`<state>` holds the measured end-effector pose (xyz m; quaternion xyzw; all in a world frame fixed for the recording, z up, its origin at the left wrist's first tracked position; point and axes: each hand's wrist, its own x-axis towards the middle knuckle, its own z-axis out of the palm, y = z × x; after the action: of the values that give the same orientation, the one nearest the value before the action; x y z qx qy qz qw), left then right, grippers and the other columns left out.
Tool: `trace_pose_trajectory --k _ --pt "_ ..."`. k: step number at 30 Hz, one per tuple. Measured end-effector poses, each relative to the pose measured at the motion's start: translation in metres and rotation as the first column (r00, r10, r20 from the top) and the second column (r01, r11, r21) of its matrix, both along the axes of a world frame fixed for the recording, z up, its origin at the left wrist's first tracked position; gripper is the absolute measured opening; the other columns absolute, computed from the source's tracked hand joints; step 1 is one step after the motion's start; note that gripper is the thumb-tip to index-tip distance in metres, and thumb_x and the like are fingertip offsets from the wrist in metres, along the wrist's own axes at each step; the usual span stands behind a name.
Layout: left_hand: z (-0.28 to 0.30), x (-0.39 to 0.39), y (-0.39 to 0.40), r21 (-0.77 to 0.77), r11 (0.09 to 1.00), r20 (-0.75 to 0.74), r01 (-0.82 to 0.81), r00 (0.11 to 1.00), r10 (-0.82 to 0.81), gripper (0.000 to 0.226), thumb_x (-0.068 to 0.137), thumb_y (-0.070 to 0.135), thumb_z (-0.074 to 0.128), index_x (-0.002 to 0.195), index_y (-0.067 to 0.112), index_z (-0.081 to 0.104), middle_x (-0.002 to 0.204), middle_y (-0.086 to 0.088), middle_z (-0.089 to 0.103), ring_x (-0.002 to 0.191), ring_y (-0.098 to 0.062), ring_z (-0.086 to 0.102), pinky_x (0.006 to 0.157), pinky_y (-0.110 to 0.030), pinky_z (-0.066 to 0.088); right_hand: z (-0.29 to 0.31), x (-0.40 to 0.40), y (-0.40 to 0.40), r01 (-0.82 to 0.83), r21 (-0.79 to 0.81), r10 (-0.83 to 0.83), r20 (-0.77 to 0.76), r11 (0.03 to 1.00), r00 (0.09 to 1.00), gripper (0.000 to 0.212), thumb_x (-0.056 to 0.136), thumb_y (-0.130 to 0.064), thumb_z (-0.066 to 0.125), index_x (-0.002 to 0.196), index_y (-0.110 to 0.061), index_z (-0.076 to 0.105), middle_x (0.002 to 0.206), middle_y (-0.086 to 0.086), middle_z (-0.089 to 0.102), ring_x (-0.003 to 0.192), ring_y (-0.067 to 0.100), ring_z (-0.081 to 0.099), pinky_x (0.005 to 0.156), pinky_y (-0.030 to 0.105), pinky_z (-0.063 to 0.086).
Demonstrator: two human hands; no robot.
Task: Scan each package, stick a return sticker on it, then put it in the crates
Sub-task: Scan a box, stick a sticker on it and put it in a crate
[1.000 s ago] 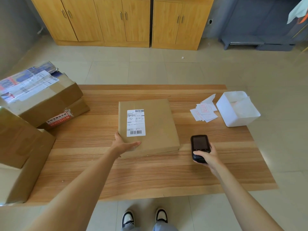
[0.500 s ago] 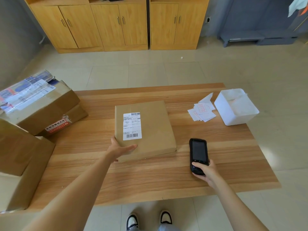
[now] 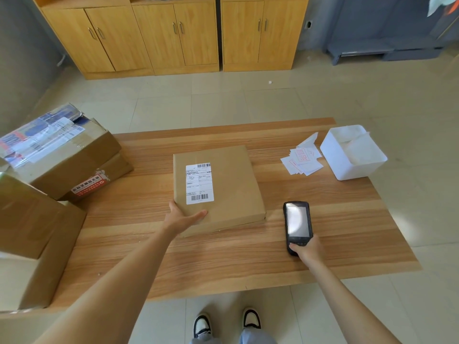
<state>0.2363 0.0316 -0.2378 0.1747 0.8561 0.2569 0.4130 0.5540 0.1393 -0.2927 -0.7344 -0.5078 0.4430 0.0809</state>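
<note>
A flat brown package (image 3: 231, 184) with a white barcode label (image 3: 199, 183) lies in the middle of the wooden table (image 3: 223, 259). My left hand (image 3: 182, 217) holds its near left corner, thumb on top and fingers under the edge. To the right, my right hand (image 3: 306, 249) grips the bottom end of a black handheld scanner (image 3: 296, 223), which lies flat on the table with its screen up. A loose pile of white return stickers with red print (image 3: 301, 158) sits at the far right of the table.
A white plastic bin (image 3: 354, 155) stands at the table's far right corner beside the stickers. Stacked cardboard boxes (image 3: 62, 157) fill the table's left end, with a larger box (image 3: 27, 242) at the near left. Wooden cabinets (image 3: 173, 33) line the back wall.
My right hand has slid down to the scanner's lower end, and the scanner now lies flat on the table. My left hand keeps its hold on the package corner.
</note>
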Motion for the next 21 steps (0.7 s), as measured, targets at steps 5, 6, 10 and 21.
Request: trace_pose_trajectory --k 5,6,10,21 --pt "0.008 0.003 -0.001 -0.131 0.985 -0.157 0.111 0.979 -0.131 0.112 0.071 0.062 0.071 0.149 0.010 0.011 0.145 -0.018 0.027 0.133 -0.037 0.034 0.104 -0.045 0.039 0.016 0.002 0.000 -0.072 0.052 0.069 0.051 0.996 0.996 0.066 0.075 -0.016 0.079 0.129 -0.004 0.042 0.124 0.016 0.057 0.112 0.035 0.055 0.091 0.047 0.048" --pt "0.013 0.003 -0.002 -0.173 0.974 -0.224 0.147 0.957 -0.184 0.112 0.071 0.066 0.068 0.149 0.010 0.011 0.145 -0.019 0.026 0.134 -0.038 0.031 0.106 -0.048 0.035 0.021 0.000 0.002 -0.090 0.060 0.086 0.067 0.994 0.994 0.067 0.076 -0.017 0.078 0.131 -0.005 0.041 0.125 0.016 0.056 0.112 0.035 0.054 0.091 0.047 0.049" --pt "0.037 -0.004 0.007 -0.242 0.915 -0.469 0.323 0.786 -0.402 0.098 0.077 0.072 0.056 0.147 0.014 0.020 0.138 -0.017 0.036 0.128 -0.036 0.036 0.101 -0.047 0.035 0.065 -0.024 0.010 -0.247 0.137 0.221 0.181 0.959 0.958 0.066 0.086 -0.029 0.067 0.141 -0.012 0.035 0.137 0.014 0.042 0.123 0.033 0.045 0.093 0.042 0.045" --pt "0.105 -0.012 0.048 -0.370 0.657 -0.703 0.657 0.264 -0.660 0.059 0.092 0.060 0.041 0.134 0.020 0.048 0.132 -0.005 0.052 0.123 -0.027 0.044 0.103 -0.038 0.032 0.147 -0.098 0.024 -0.580 0.341 0.385 0.492 0.740 0.781 0.052 0.094 -0.038 0.052 0.136 -0.010 0.040 0.136 0.011 0.036 0.125 0.031 0.033 0.098 0.035 0.031"
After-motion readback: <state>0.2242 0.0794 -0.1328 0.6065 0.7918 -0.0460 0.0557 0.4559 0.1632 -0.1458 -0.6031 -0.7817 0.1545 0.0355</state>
